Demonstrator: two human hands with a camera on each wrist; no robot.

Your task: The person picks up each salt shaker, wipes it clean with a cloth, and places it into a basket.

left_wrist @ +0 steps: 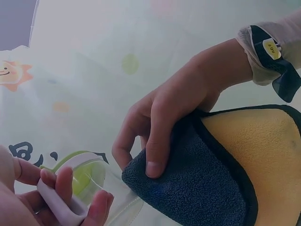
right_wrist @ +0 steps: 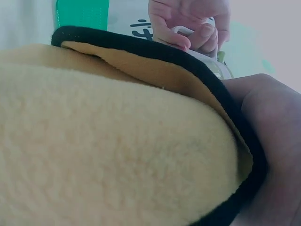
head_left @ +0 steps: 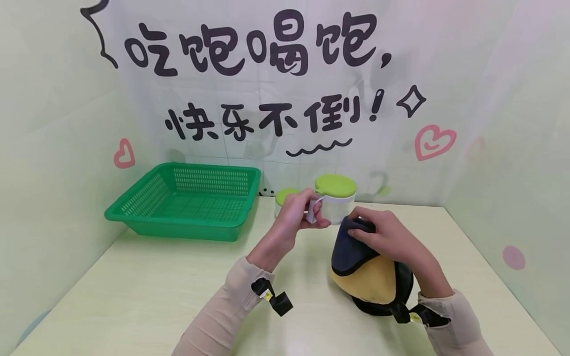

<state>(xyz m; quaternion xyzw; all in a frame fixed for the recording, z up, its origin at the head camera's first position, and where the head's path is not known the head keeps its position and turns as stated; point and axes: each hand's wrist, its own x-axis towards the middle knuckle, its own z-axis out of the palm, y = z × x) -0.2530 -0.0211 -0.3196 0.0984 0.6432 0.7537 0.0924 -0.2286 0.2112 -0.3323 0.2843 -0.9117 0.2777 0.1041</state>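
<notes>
With navy-and-yellow cloth (head_left: 371, 271) pinched in the right hand (head_left: 386, 235) toward the right edge of the desk (head_left: 147, 301), steady the green-lidded jar (head_left: 338, 206) near the back edge by its handle (head_left: 311, 212), gripped in the left hand (head_left: 294, 213). Probably best to fold the cloth flat.

On my feed I see the basket (head_left: 187, 230) left of the lidded jug (head_left: 336, 203), the towel (head_left: 367, 279) before the jug.
</notes>
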